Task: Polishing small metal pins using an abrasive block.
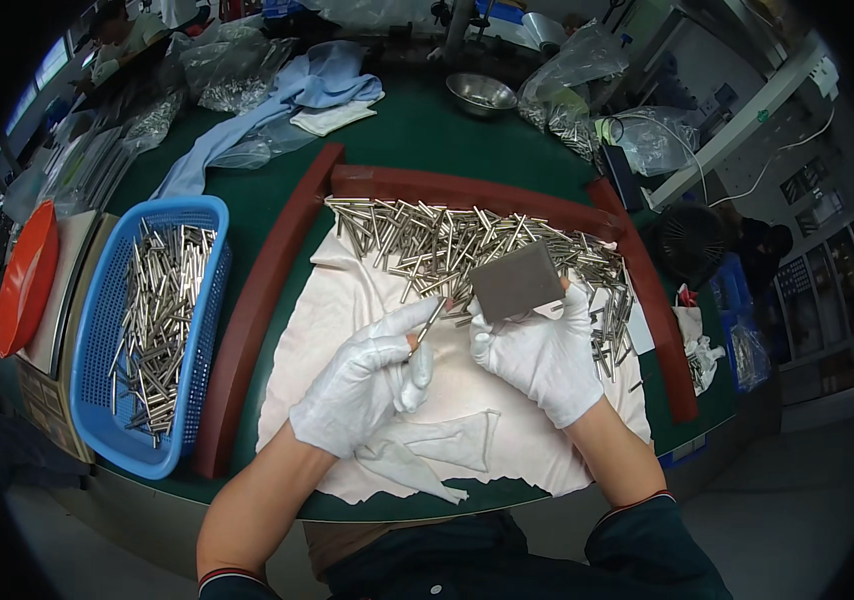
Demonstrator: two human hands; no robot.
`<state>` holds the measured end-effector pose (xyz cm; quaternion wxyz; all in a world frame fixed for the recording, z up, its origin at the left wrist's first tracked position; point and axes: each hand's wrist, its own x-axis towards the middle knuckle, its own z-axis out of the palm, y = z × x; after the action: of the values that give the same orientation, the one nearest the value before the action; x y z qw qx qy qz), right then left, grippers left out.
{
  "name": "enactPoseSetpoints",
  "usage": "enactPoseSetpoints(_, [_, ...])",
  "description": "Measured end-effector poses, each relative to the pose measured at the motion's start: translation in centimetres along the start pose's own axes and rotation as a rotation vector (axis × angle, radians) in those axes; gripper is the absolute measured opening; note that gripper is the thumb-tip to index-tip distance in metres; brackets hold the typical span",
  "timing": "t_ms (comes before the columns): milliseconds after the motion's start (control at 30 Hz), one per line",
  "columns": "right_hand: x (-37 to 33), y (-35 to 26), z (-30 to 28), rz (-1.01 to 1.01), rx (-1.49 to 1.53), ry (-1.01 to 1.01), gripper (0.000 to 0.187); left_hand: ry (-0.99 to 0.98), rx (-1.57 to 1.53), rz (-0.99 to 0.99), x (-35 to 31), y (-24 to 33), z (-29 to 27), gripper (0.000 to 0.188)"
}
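Both hands wear white gloves and come in from the near edge of the green table (417,130), forearms bare. The left hand (367,385) is curled, thumb and forefinger pinching a thin metal rod (431,322) that points up and right toward the other hand. The right hand (542,350) grips a grey block (517,280) by its lower edge, fingers closed on it, the block tilted just beside the rod's tip. Both work over a white cloth (367,290) spread at the table's near edge. A pile of rods (447,240) lies along the cloth's far side, hemmed in by a dark red frame (257,300). A blue basket (97,330) of more rods stands at the left edge, an orange lid (27,275) beyond it.
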<state>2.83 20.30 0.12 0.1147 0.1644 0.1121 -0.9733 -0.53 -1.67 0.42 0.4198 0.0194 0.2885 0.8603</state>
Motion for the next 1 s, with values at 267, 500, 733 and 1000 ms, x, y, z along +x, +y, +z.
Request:
enactPoseSetpoints(267, [0.0, -0.1, 0.4, 0.098, 0.048, -0.049, 0.063, -0.018, 0.042, -0.021, 0.2, 0.1, -0.3, 0.050])
enactPoseSetpoints(500, [0.1, -0.1, 0.4, 0.124, 0.086, -0.027, 0.061, 0.080, 0.068, 0.012, 0.0, 0.1, 0.6, 0.052])
enactPoseSetpoints(733, [0.1, -0.1, 0.4, 0.131, 0.065, -0.044, 0.061, 0.046, 0.074, 0.026, 0.0, 0.2, 0.5, 0.052])
enactPoseSetpoints(1000, [0.1, 0.1, 0.0, 0.075, 0.026, -0.023, 0.061, -0.031, 0.126, 0.036, 0.2, 0.1, -0.7, 0.055])
